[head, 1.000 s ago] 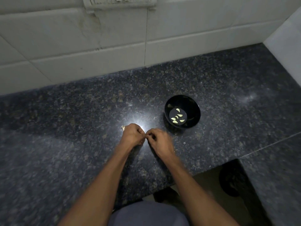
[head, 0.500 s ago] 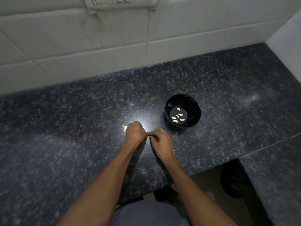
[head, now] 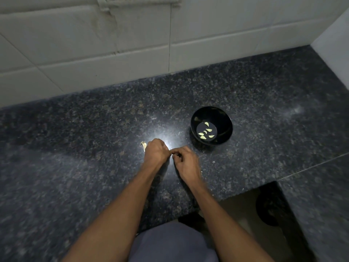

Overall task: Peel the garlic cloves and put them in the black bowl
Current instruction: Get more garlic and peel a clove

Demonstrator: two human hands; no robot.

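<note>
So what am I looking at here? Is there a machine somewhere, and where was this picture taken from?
There is no machine. A person wears a camera on the head, looking forward and down, so you see their own two bare arms reaching in from below.

The surface is a dark speckled granite counter against a white tiled wall. On it stands a small round black bowl with several pale peeled garlic cloves inside. A pale scrap, probably garlic or its skin, lies just beyond the left hand.

The left hand and right hand meet at the fingertips, fingers curled as if working something tiny between them. It is most likely a clove being peeled, but the fingers hide it, so I cannot say for certain what their grip holds.
</note>
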